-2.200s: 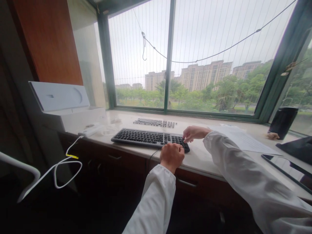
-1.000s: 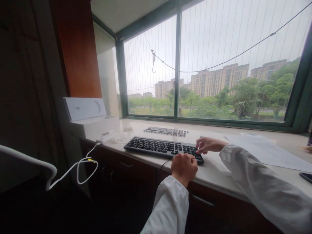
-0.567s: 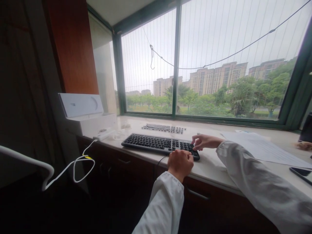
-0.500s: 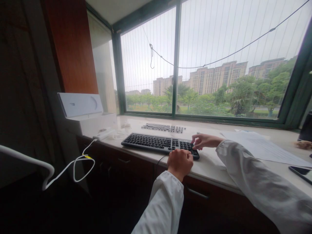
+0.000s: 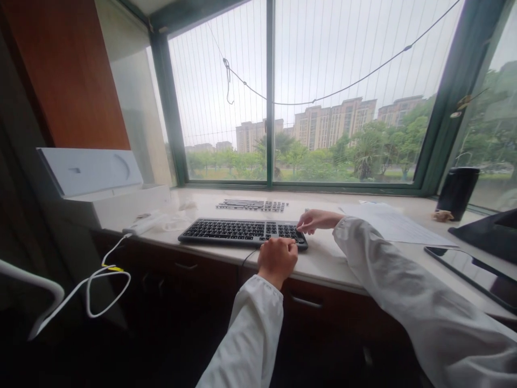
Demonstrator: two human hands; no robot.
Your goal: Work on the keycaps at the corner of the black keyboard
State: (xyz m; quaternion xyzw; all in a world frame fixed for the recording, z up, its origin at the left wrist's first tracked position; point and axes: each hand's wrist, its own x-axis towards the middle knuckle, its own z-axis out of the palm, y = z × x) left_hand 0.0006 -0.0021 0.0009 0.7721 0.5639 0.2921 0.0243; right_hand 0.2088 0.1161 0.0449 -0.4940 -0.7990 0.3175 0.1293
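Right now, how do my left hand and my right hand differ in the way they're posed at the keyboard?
Your left hand is curled, back toward the camera, at the near edge of the keyboard; your right hand comes in from the side at its right end. The left hand's fingertips are hidden, while the right hand's thumb and fingers point down toward the keys. Both are bare and come out of white sleeves.

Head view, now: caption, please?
Two hands at the right end of a black keyboard by a window.
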